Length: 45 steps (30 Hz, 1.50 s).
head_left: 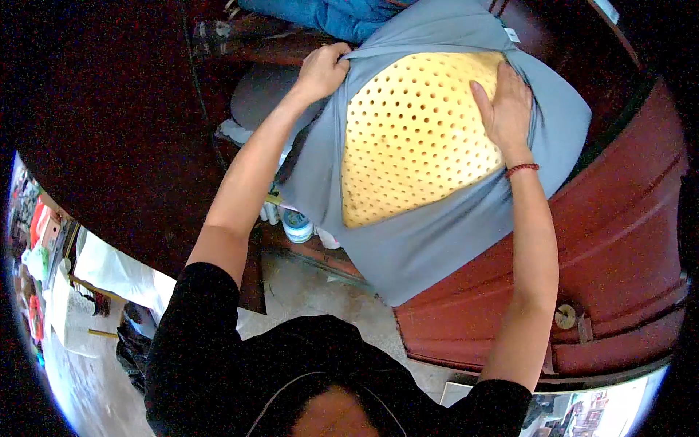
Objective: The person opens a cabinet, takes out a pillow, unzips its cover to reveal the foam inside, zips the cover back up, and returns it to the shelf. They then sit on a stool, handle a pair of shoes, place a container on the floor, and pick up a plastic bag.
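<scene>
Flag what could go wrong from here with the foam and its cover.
The grey cover could slip or bunch, since the left hand grips it at just one edge. The yellow foam might shift, as the right hand lies open on it rather than gripping. The red bracelet could snag on the nearby fabric.

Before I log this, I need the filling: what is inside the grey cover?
Inside the grey cover, a yellow pad full of holes shows. Its underside and the parts beneath the cover cannot be seen.
</scene>
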{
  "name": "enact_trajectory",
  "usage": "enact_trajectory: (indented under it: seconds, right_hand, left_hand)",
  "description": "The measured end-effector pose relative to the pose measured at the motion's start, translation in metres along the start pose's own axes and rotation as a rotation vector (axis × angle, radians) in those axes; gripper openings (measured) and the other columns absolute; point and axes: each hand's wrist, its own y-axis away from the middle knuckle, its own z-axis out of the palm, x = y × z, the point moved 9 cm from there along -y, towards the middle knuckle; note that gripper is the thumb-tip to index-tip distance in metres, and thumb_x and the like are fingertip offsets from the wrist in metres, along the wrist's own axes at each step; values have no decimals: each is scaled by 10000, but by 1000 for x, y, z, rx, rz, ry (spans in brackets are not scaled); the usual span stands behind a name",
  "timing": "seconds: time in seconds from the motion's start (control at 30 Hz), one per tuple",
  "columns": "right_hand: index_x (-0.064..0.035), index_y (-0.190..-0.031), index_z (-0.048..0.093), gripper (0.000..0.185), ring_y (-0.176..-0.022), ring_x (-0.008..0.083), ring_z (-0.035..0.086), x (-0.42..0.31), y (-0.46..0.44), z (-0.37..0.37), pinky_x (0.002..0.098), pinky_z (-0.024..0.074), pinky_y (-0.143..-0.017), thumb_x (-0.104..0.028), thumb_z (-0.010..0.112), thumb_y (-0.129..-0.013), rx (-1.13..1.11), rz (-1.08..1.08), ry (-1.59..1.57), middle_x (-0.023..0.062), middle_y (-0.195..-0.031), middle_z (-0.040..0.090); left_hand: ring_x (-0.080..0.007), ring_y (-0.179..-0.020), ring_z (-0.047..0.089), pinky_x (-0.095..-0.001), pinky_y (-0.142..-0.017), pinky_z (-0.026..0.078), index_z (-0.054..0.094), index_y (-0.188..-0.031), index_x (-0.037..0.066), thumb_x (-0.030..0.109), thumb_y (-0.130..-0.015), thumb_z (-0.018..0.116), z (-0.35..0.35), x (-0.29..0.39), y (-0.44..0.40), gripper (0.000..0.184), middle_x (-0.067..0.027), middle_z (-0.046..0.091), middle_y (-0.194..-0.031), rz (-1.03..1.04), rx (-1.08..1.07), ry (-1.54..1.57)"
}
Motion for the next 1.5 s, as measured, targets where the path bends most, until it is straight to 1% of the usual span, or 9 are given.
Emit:
enact_trajectory:
  seconds: [0.2, 0.4, 0.77, 1.0, 1.13, 1.17, 1.27, 1.4, 1.5]
  right_hand:
    - [81, -1136, 431, 654, -1021, 336, 482, 11, 1, 19, 409, 333, -897, -486, 448, -811, -22, -5, 67, 233, -1103, 506]
    - [81, -1121, 458, 680, -1014, 339, 505, 13, -2, 40, 397, 359, -891, -524, 411, -815, -203, 76, 114, 239, -1078, 531]
    - [82, -1140, 455, 700, -1091, 331, 455, 12, -2, 28, 405, 342, -907, -538, 378, -825, -162, 24, 168, 235, -1153, 491]
    - [94, -1171, 416, 682, -1102, 356, 432, 2, -2, 13, 396, 320, -929, -507, 368, -852, -132, -5, 209, 250, -1179, 462]
    - [89, -1172, 417, 659, -1105, 356, 429, 1, -4, 13, 399, 316, -933, -489, 373, -858, -89, -31, 201, 244, -1178, 464]
    - [89, -1172, 417, 659, -1105, 356, 429, 5, -5, 16, 399, 316, -933, -489, 373, -858, -89, -31, 200, 244, -1178, 464]
    - [37, -1192, 431, 678, -1107, 339, 436, 3, 0, 19, 420, 326, -922, -534, 369, -833, -60, -64, 214, 208, -1230, 432]
    - [13, -999, 554, 310, -913, 330, 516, -63, 2, -20, 401, 387, -805, -218, 519, -796, 22, -306, -14, 172, -985, 576]
    - [3, -986, 546, 318, -926, 307, 522, -158, 41, -37, 398, 414, -811, -161, 581, -716, -39, -547, -289, 152, -969, 571]
  left_hand:
    - [-152, -731, 539, -289, -679, 431, 543, -951, 7, 138, -734, 539, 19, -12, 13, 253, -123, 580, -763, -170, -37, 379]
    - [-333, -1119, 366, -449, -917, 290, 410, -1179, 57, 241, -639, 669, -7, 74, 82, 626, -167, 380, -1233, 22, 148, -128]
    - [-384, -1231, 197, -570, -939, 189, 168, -1328, 53, 152, -551, 717, 18, 23, 202, 956, -230, 182, -1339, -345, -36, -179]
    - [-396, -1141, 361, -461, -921, 323, 243, -1272, -21, 155, -607, 633, 37, -43, 212, 792, -250, 337, -1254, -525, -260, 209]
    - [-368, -875, 565, -416, -774, 442, 483, -1075, -42, 193, -605, 606, 25, -41, 198, 539, -277, 562, -918, -420, -252, 95]
    - [-417, -688, 549, -441, -655, 447, 561, -821, -56, 15, -558, 454, 6, -29, 191, 292, -268, 569, -742, -324, -41, 121]
    - [-406, -701, 551, -433, -647, 438, 583, -766, -31, 12, -563, 450, -8, -37, 188, 246, -245, 575, -730, -420, 83, 273]
    - [-240, -565, 554, -324, -550, 416, 560, -706, -27, -37, -568, 428, -23, -49, 184, 191, -172, 562, -611, -519, 284, 588]
    - [-120, -637, 493, -245, -589, 394, 522, -774, -10, -85, -580, 394, -62, -20, 172, 244, -70, 534, -670, -537, 342, 714]
